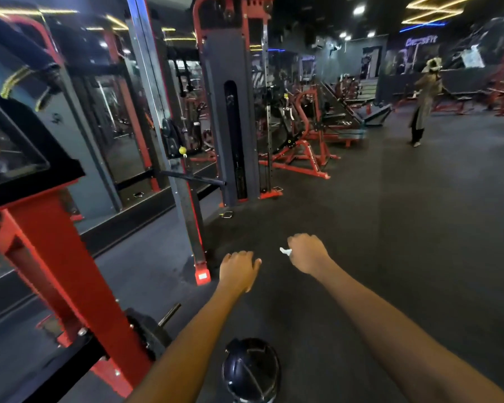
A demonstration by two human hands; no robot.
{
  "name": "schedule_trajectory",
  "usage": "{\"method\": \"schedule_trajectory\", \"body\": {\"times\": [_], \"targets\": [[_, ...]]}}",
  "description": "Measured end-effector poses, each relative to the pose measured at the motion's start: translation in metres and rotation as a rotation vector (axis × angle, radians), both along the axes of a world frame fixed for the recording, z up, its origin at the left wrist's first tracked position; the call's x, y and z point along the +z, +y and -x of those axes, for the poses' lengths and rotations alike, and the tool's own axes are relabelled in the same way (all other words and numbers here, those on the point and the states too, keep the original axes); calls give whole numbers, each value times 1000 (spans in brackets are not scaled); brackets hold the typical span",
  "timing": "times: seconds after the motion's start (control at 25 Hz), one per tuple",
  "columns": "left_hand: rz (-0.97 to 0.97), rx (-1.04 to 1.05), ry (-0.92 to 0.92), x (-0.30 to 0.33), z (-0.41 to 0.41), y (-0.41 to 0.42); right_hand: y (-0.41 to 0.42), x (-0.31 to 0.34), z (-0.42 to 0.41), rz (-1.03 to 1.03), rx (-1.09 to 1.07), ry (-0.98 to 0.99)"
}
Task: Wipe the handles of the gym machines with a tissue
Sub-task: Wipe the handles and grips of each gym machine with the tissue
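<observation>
Both my arms reach forward over the dark gym floor. My right hand (pixel 307 253) is closed around a small white tissue (pixel 285 251), whose tip sticks out to the left of the fist. My left hand (pixel 238 270) hangs palm down with fingers loosely curled and holds nothing. A black horizontal bar handle (pixel 194 178) juts from the cable machine's post (pixel 175 146) ahead and to the left, well beyond both hands. A black cable grip with a yellow ball (pixel 182 150) hangs above that bar.
A red machine frame (pixel 70 271) stands close on my left, with a weight plate (pixel 146 335) at its base. A dark helmet (pixel 250 370) lies on the floor beneath my arms. A mirror wall lines the left. A person (pixel 422 106) stands far right among red machines.
</observation>
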State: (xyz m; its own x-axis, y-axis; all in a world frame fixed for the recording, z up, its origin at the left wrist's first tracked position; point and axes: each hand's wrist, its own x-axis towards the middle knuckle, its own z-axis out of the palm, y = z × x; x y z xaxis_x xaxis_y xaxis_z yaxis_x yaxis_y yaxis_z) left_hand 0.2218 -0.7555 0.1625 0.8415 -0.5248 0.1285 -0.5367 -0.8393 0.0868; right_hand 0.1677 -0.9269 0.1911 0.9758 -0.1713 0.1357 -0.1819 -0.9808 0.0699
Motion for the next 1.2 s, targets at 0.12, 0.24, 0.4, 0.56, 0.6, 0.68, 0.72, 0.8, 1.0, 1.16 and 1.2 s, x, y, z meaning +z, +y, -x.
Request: {"method": "schedule_trajectory", "body": {"times": [0.12,0.24,0.4,0.56,0.6,0.68,0.72,0.8,1.0,1.16,1.2], "targets": [[30,52,-18,-6,-64,-48,-51,-3,-75,-10,79,-31],[90,152,14,-12,-124,-92,-102,-6,-145,-27,159,-30],[93,282,8,-8,-197,-134,-157,-1,-239,-54,240,-43],[78,378,8,-6,-270,-160,-182,-1,-334,-94,344,-50],[72,402,14,-8,-286,-163,-184,-2,-355,-82,370,-56],[84,444,14,-12,-320,-167,-188,-2,-397,-66,419,-77],[90,454,13,-14,-338,-169,-189,-4,-420,-66,443,-80],[110,472,20,-20,-374,-168,-188,-11,-464,-62,474,-58],[106,557,11,-21,-470,-156,-172,-7,-568,-45,555,-77],[84,583,-20,-11,-536,-149,-157,14,-637,-75,623,-139],[75,592,-4,-15,-551,-147,-152,10,-656,-93,626,-118]]}}
